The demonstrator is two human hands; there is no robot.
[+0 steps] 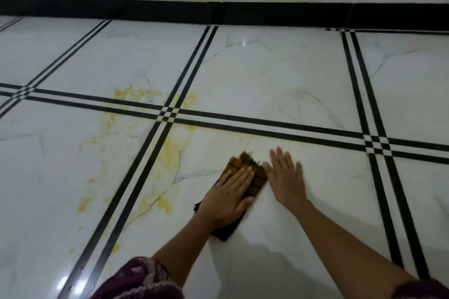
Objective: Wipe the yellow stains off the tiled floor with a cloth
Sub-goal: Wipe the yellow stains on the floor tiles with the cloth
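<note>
View: head camera, looking down and forward over both arms.
Floor (315,80): glossy white marble-look tiles divided by double black lines; black skirting (218,12) runs along the far wall.
Stains (170,153): yellow smears and specks left of the hands, clustered around the line crossing and spread over the tiles on either side of it; the tile ahead of the hands shows only a faint yellowish haze.
Cloth (245,161): dark checked rag lying flat on the near tile, right of the heaviest stains; its far end looks tinted yellow-brown.
Left hand (228,192): fingers straight and together, palm flat on top of the cloth, pressing rather than grasping it. Judged purpose: a flat palm spreads the pressure so the whole rag rubs the tile.
Right hand (286,177): spread wide, palm down on bare tile just beside the cloth, holding nothing. Judged purpose: a prop for the leaning body.
Sleeve (136,279): patterned maroon fabric on the left arm.
Progress (judgement): much staining remains to the left.
</note>
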